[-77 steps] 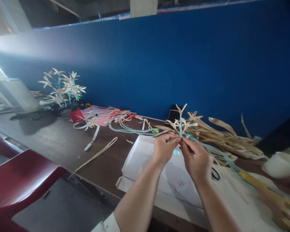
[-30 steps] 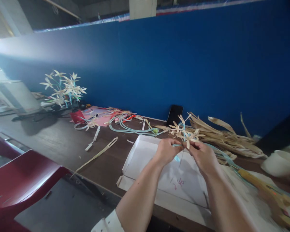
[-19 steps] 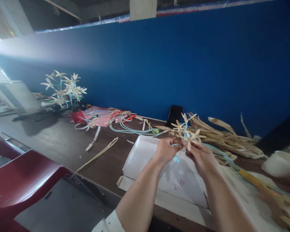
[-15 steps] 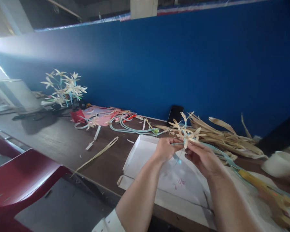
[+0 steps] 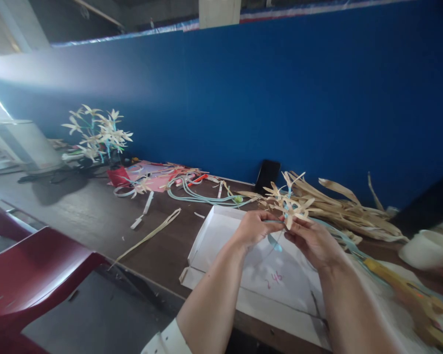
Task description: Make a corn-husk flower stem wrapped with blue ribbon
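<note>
A spray of pale dried-husk flowers point(image 5: 296, 208) on a light-blue-wrapped stem stands up between my hands, over the open white box. My right hand point(image 5: 315, 242) pinches it just below the blooms. My left hand point(image 5: 256, 229) is closed, thumb against fingers, on a light blue strip at the stem, close to the right fingertips. A loose light blue piece point(image 5: 275, 243) hangs under the fingers beside a thin wire. The white cardboard box point(image 5: 221, 231) has red handwriting on its inside. Exactly where strip and stem meet is covered by my fingers.
Dried husks point(image 5: 349, 209) lie behind my right hand, near a black phone point(image 5: 268, 175). A yellow glue gun point(image 5: 395, 280) and a white cup point(image 5: 428, 250) are at right. Finished flowers point(image 5: 105, 132), pale-blue cord point(image 5: 199, 197) and a red chair point(image 5: 40, 270) are at left.
The flower spray has shifted slightly right and turned a little. The hanging blue piece has swung right and shows broader. Both hands keep their grip, moving only slightly.
</note>
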Demonstrator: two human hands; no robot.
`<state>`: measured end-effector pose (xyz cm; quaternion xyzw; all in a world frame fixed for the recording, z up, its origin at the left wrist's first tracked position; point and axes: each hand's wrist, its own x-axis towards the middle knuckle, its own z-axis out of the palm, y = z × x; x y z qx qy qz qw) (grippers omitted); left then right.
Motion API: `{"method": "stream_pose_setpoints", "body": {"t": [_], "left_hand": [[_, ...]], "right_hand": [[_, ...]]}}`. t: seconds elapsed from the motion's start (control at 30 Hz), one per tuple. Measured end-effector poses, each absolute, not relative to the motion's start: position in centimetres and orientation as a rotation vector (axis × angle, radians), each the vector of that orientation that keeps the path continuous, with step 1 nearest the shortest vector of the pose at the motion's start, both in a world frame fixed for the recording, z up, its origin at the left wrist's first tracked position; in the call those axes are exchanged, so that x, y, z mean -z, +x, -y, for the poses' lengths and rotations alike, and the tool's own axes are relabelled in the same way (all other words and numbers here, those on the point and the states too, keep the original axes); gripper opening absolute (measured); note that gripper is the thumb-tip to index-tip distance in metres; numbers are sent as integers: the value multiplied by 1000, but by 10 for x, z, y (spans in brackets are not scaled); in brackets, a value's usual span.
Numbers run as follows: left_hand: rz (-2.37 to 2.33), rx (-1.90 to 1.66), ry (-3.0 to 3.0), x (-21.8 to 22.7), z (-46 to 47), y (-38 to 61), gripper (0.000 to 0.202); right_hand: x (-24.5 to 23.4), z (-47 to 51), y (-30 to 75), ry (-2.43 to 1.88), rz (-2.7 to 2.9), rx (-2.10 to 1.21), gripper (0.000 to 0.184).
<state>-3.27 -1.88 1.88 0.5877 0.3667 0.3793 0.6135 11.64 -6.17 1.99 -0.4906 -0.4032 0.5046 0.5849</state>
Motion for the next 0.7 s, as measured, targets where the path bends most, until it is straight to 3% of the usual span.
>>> {"method": "stream_pose_setpoints", "body": {"t": [0.4, 0.7], "left_hand": [[-749, -811, 1197, -16, 18, -32, 46], [-926, -874, 1343, -16, 18, -31, 29]], "right_hand": [[-11, 59, 124, -1034, 904, -1274, 16], [-12, 58, 125, -1212, 1021, -1103, 21]]}}
